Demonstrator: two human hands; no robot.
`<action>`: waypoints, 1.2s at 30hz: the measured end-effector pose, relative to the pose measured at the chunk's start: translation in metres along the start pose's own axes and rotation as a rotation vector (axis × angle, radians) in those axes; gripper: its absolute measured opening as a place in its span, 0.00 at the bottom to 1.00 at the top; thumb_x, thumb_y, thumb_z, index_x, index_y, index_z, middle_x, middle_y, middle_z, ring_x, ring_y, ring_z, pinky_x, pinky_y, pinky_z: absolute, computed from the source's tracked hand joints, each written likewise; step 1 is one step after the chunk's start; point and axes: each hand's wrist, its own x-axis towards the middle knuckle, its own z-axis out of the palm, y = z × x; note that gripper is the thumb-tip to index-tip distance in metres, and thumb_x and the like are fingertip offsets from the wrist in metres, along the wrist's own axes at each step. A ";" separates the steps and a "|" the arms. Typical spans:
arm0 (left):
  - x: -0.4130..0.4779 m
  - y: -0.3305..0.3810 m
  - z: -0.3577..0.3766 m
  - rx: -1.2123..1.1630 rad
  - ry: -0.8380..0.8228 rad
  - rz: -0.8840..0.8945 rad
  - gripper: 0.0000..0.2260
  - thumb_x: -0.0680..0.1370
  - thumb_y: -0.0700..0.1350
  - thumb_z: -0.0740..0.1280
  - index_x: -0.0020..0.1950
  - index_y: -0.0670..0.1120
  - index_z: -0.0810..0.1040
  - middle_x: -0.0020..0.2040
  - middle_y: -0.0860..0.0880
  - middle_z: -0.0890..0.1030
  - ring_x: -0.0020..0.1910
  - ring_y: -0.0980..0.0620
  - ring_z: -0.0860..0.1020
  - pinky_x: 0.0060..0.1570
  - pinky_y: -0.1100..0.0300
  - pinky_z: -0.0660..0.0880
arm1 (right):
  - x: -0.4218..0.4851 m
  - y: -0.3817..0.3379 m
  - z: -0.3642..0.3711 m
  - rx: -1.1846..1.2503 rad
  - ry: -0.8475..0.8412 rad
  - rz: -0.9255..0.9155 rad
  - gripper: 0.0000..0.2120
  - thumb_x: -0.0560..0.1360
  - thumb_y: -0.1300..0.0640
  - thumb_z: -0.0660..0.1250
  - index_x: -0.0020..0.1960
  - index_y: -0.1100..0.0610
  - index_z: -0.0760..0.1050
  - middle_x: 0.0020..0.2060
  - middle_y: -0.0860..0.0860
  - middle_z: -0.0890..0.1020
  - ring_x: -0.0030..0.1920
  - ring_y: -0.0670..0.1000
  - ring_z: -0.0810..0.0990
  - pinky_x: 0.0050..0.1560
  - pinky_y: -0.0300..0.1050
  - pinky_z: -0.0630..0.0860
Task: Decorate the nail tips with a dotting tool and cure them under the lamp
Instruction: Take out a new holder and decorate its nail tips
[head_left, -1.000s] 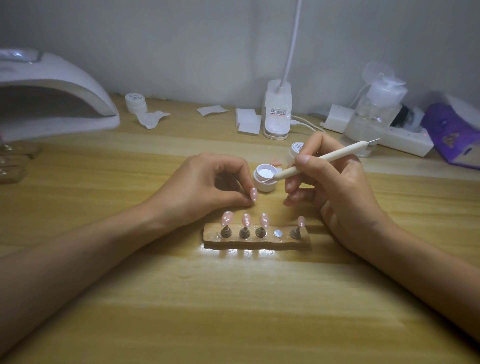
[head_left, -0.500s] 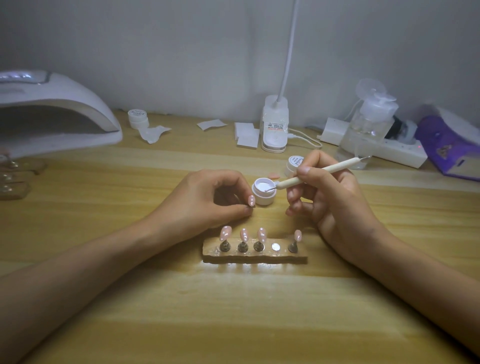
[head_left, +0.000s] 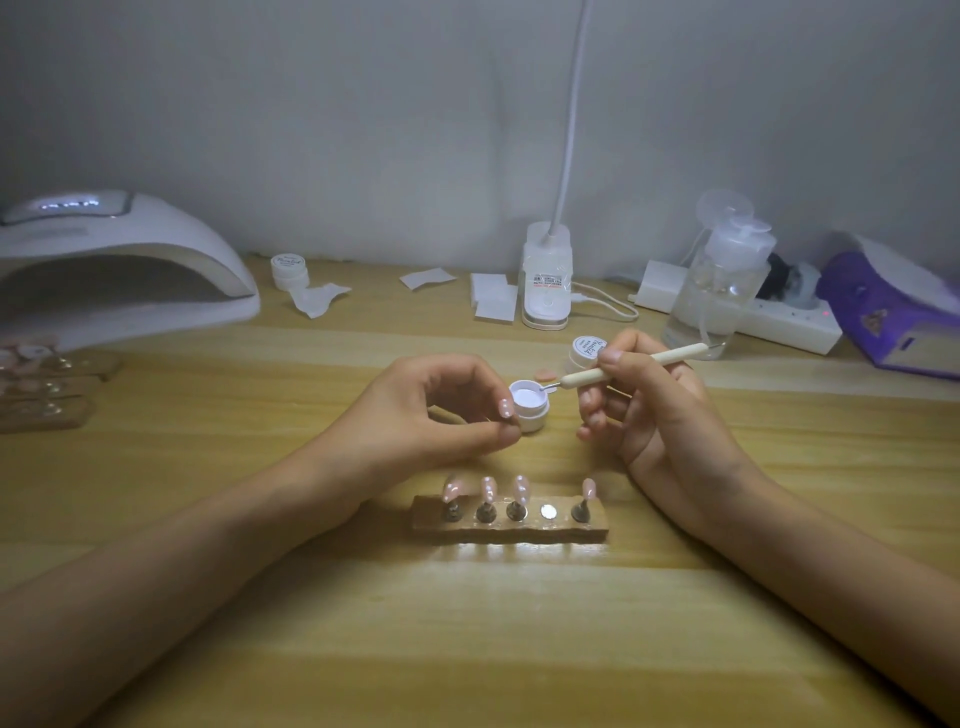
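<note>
Your left hand (head_left: 441, 415) pinches a pink nail tip (head_left: 505, 408) between thumb and forefinger, just beside the open gel pot (head_left: 532, 418) at mid-table. Your right hand (head_left: 654, 415) grips the dotting tool (head_left: 639, 365), fingers curled round its shaft and its metal point over the pot's rim. At six o'clock from the pot, the wooden holder (head_left: 509, 527) carries four more tips (head_left: 519, 487). The pale wood-grain table (head_left: 467, 649) runs back to a plain grey wall (head_left: 363, 104). The curing lamp (head_left: 119, 260) sits at ten o'clock, the desk-light base (head_left: 546, 280) at twelve, and the pump bottle (head_left: 722, 291) and power strip (head_left: 795, 325) at two.
</note>
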 end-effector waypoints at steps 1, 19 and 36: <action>-0.001 0.002 0.001 -0.012 -0.003 -0.003 0.10 0.71 0.40 0.76 0.37 0.53 0.81 0.40 0.52 0.84 0.41 0.60 0.80 0.42 0.70 0.74 | 0.000 0.000 0.000 0.002 0.001 0.001 0.08 0.70 0.56 0.66 0.34 0.53 0.69 0.27 0.52 0.75 0.27 0.46 0.74 0.28 0.38 0.75; -0.029 0.023 0.031 0.388 0.007 0.214 0.04 0.69 0.56 0.71 0.39 0.57 0.79 0.41 0.63 0.81 0.50 0.54 0.77 0.49 0.55 0.73 | 0.000 0.000 -0.001 0.004 -0.002 -0.001 0.08 0.70 0.56 0.66 0.34 0.53 0.70 0.27 0.52 0.75 0.28 0.46 0.75 0.29 0.38 0.75; -0.026 0.011 0.035 0.477 0.059 0.094 0.05 0.67 0.57 0.68 0.42 0.60 0.77 0.42 0.60 0.81 0.48 0.60 0.75 0.54 0.48 0.72 | 0.001 0.001 -0.001 0.012 -0.008 -0.005 0.08 0.70 0.56 0.66 0.33 0.52 0.71 0.27 0.51 0.75 0.28 0.45 0.75 0.28 0.38 0.75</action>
